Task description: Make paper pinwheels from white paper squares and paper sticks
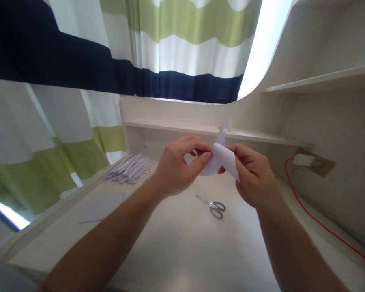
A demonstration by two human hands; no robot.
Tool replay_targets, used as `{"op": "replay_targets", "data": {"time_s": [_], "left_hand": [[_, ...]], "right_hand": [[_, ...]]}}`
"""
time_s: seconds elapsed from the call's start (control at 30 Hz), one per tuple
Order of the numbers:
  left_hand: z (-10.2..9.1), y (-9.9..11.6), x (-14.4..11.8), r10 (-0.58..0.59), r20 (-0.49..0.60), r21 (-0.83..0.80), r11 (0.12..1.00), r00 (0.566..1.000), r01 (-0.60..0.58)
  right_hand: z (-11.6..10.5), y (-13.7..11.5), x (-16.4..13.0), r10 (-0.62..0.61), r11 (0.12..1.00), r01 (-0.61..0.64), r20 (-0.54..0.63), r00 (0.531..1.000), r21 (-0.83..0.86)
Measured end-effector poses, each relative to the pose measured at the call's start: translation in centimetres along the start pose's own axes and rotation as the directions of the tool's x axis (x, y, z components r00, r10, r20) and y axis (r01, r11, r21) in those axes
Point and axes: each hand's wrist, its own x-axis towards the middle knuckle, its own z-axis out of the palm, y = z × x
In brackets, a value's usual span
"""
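Note:
A white strip of paper (226, 156) is held up between my hands, curled over on itself, with a thin twisted end pointing up and away. My left hand (185, 162) pinches its left edge between thumb and index finger. On the other side, my right hand (251, 172) grips the folded part, some of its fingers hidden behind the paper. Below both hands, a pair of scissors (214, 206) with dark handles lies on the desk, its blades pointing to the upper left.
Several narrow paper strips (132, 167) lie in a pile at the desk's back left. Nearer sits a flat white sheet (101, 206). A low shelf (182, 126) runs along the back. At right, a white plug (304, 159) with a red cable (316, 223) is in the wall socket.

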Motion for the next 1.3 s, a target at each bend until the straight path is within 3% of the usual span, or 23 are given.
{"op": "replay_targets", "data": {"time_s": [1.3], "left_hand": [[0.30,-0.50,0.02,0.037,-0.017,0.035,0.999,0.999,-0.036]], "right_hand": [[0.20,-0.33,0.20,0.016,1.000,-0.017,-0.039,0.999,-0.006]]}}
